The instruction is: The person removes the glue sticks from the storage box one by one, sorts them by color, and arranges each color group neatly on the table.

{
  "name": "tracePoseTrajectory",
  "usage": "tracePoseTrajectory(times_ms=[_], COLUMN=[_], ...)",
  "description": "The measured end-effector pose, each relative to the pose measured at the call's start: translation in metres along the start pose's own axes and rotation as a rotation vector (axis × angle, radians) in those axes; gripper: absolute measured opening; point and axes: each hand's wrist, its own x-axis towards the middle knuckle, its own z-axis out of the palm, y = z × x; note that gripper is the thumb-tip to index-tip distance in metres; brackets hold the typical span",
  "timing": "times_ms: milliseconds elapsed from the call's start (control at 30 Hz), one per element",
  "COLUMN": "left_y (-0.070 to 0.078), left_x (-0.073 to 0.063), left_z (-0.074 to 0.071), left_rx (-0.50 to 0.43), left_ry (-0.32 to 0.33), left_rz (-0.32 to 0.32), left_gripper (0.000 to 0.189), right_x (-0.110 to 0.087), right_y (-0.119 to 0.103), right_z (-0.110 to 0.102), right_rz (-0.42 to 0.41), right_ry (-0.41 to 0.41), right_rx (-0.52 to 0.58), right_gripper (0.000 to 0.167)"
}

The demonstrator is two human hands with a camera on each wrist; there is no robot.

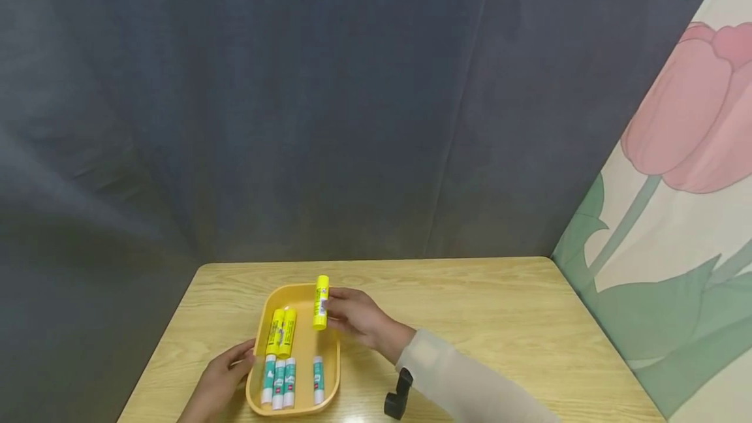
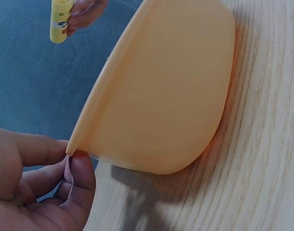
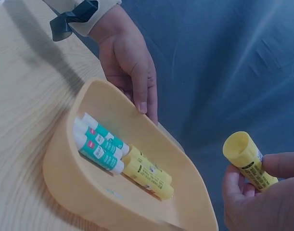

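Observation:
A yellow glue stick point(image 1: 320, 303) is pinched between the fingers and thumb of my right hand point(image 1: 360, 320), raised over the far right part of the orange tray point(image 1: 335, 371). In the right wrist view the glue stick's hollow-looking end faces the camera. My left hand point(image 1: 223, 377) pinches the tray's left rim; the left wrist view shows thumb and finger on that rim point(image 2: 77, 139). Inside the tray, two yellow glue sticks point(image 3: 149, 175) lie side by side. Several green-and-white glue sticks point(image 1: 279, 382) lie nearer, and a separate one point(image 1: 318, 380) lies at right.
The tray stands on a light wooden table point(image 1: 470, 318). A dark curtain point(image 1: 352, 109) hangs behind the table, and a tulip-patterned cloth point(image 1: 675, 214) borders its right side. A black strap-like piece point(image 1: 399, 395) is by the right sleeve.

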Motion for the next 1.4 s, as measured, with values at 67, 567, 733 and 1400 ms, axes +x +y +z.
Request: tracePoseTrajectory(times_ms=[67, 567, 733, 1400], left_y=[0.0, 0.001, 0.001, 0.004], left_x=[0.0, 0.0, 0.0, 0.0], left_z=[0.0, 0.002, 0.002, 0.0], left_rx=[0.003, 0.0, -0.001, 0.007], left_ry=[0.003, 0.001, 0.003, 0.006], left_rz=[-0.011, -0.004, -0.005, -0.044], left_gripper=[0.049, 0.051, 0.05, 0.05], right_x=[0.0, -0.004, -0.004, -0.004], right_y=[0.0, 0.009, 0.022, 0.06], right_z=[-0.003, -0.046, -0.068, -0.103], right_rz=[-0.003, -0.012, 0.005, 0.072], right_ry=[0.005, 0.046, 0.082, 0.198], right_rx=[0.006, -0.009, -0.064, -0.222], right_gripper=[0.053, 0.052, 0.054, 0.054])
